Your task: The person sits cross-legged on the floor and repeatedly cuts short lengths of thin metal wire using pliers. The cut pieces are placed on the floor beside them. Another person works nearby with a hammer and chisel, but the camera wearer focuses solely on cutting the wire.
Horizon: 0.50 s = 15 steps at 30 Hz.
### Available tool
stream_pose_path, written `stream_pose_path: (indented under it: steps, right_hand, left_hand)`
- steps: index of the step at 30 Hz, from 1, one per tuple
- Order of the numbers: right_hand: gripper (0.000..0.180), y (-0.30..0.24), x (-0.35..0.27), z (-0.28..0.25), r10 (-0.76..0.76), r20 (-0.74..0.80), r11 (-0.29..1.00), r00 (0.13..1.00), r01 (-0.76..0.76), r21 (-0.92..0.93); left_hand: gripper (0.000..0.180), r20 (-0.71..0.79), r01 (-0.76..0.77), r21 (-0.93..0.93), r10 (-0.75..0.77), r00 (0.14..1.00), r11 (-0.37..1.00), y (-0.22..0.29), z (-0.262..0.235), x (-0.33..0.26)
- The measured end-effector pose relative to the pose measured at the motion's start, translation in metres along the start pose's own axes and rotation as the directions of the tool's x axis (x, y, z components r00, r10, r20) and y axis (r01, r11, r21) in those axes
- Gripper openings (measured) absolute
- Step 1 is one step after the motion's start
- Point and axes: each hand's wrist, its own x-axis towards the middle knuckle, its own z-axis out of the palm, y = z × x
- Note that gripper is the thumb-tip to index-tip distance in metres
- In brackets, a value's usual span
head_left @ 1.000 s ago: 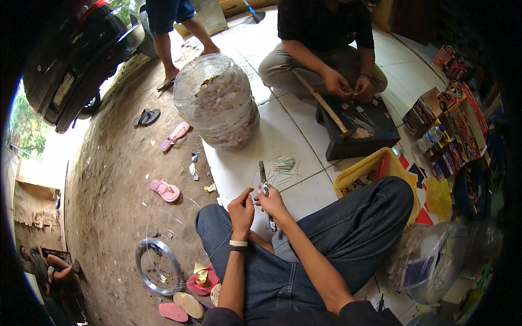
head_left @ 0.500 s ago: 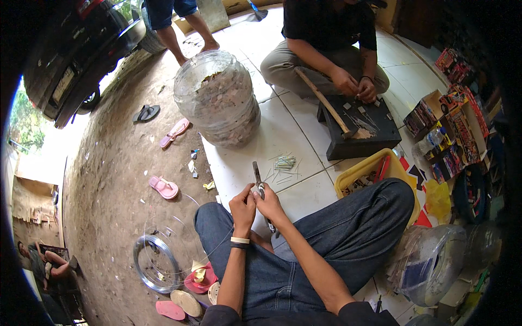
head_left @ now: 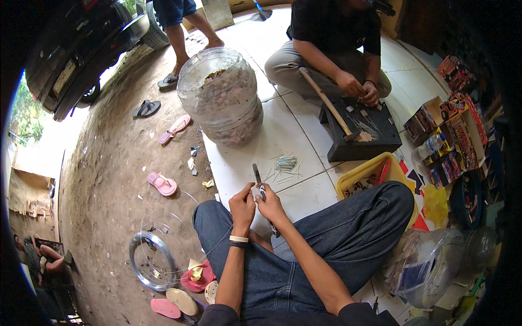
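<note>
Above our crossed legs in blue jeans [head_left: 304,266], our two hands meet over the white tiled floor [head_left: 283,136]. Our right hand [head_left: 270,205] is closed around a pair of pliers [head_left: 258,176], whose dark nose points up and away from us toward the big clear jar [head_left: 220,98]. Our left hand [head_left: 242,206] (it wears a pale band and a dark band at the wrist) is pinched shut beside the pliers, fingertips close to the tool; what it pinches is too small to tell, though a thin wire [head_left: 209,251] runs from near it down toward a coil of wire [head_left: 152,261] lying on the dirt to the left of our legs.

Just beyond the pliers, between them and the jar, a small scatter of thin metal pins [head_left: 285,163] lies on the tiles. The jar itself is filled with small pale pieces. To the right of the jar another person sits cross-legged, both hands on a black tray [head_left: 361,138] with a wooden-handled hammer [head_left: 329,103] resting across it. A yellow tub [head_left: 370,171] sits just beside our right knee. Left of the jar, pink sandals [head_left: 163,183] lie on the bare ground.
</note>
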Motion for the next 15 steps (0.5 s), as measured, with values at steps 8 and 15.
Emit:
stream_pose_path:
  steps: [8, 15]
  right_hand:
    - [0.034, 0.01, -0.003, 0.005, 0.106, -0.032, 0.982, 0.994, -0.11, -0.156]
    - [0.042, 0.033, 0.005, 0.012, 0.161, 0.015, 0.987, 0.987, -0.161, -0.024]
  left_hand:
    - [0.031, 0.018, 0.012, 0.025, -0.012, 1.0, 1.0, -0.002, 0.003, -0.002]
    - [0.03, 0.038, 0.008, 0.058, -0.01, 0.999, 0.998, -0.007, 0.004, -0.004]
